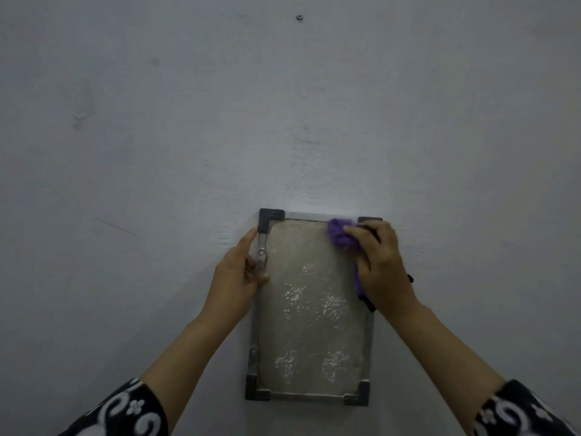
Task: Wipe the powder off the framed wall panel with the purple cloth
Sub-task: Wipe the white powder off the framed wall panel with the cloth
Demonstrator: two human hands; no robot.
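Note:
A framed wall panel (309, 341) hangs low on the wall, with a metal frame and dark corner pieces. White powder (317, 305) lies in patches across its middle and lower part; the upper part looks mostly free of it. My right hand (382, 265) presses a bunched purple cloth (341, 235) against the panel's upper right corner, hiding that corner. My left hand (242, 270) grips the frame's left edge near a small metal latch (261, 258).
A plain grey wall (283, 121) surrounds the panel on all sides. A small dark screw or hole (299, 17) sits high above. My patterned black-and-white sleeves (125, 413) show at the bottom corners.

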